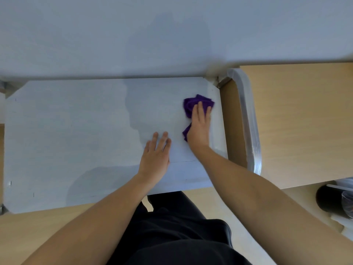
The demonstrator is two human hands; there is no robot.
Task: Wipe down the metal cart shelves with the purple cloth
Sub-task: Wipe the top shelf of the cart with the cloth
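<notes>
Cloth (191,106) lies partly hidden beneath flat right hand (199,129) on shelf (76,131)

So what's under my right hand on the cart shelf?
The purple cloth lies bunched under the right hand, showing past the fingertips and beside the palm. Its middle and the shelf beneath are covered.
</notes>
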